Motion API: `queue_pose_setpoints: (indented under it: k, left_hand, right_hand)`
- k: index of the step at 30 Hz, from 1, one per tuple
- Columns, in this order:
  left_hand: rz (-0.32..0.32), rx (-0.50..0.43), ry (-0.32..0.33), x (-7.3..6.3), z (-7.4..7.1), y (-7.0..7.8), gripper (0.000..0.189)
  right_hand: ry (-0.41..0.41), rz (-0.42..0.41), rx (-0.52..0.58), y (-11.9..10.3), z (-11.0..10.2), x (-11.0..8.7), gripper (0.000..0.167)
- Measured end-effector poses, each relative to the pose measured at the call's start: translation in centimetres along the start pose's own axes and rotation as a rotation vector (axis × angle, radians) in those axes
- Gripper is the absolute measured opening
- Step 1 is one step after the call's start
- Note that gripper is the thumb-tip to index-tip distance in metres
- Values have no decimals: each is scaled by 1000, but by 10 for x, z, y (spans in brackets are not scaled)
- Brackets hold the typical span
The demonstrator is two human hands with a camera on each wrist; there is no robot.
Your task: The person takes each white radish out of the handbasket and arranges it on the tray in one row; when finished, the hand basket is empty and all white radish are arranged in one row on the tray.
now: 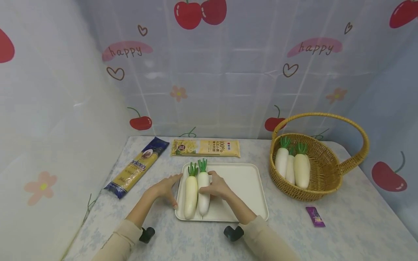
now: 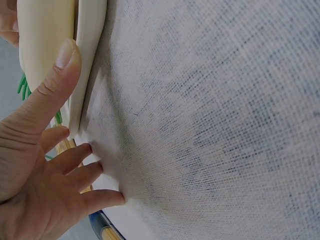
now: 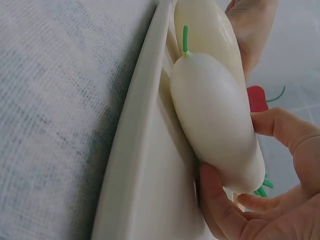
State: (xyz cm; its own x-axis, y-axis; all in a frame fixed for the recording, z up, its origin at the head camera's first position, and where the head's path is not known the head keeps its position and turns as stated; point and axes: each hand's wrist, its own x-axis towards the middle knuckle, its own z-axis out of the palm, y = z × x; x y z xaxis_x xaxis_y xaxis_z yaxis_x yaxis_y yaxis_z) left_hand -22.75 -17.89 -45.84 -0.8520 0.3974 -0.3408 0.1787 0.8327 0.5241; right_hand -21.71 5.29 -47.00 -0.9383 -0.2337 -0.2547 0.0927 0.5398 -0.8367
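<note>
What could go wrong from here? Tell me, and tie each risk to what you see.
The right hand holds the right radish between thumb and fingers; its smooth, rounded body might slip.
The left radish lies close alongside on the tray, so a sideways nudge could roll it toward the left rim.
The left hand is at that rim; a bump might shift the tray.

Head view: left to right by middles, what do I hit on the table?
Blue-and-gold pack → left hand → cream radish → white radish → right hand → basket. Left out, overlapping others' spans: tray, yellow pack, purple packet.
</note>
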Motion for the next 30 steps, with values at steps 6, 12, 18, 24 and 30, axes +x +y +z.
queue_pose_setpoints:
  k: [6,12,18,24,30]
  left_hand:
    - [-1,-5,0,0,0,-1,121]
    - [-1,-9,-1,-1,0,0,121]
    - [-4,-10,5,-1,1,1,121]
    - [-4,-17,8,-2,0,2,120]
    - [-10,-20,5,-3,0,2,120]
  right_hand:
    - [0,-5,-41,-2,1,-1,83]
    - [-4,14,-65,-5,2,-2,83]
    - [-19,15,-83,-5,3,-2,83]
    - [-29,-4,-91,-5,1,-5,81]
    - [-33,-18,-104,-5,-2,-9,82]
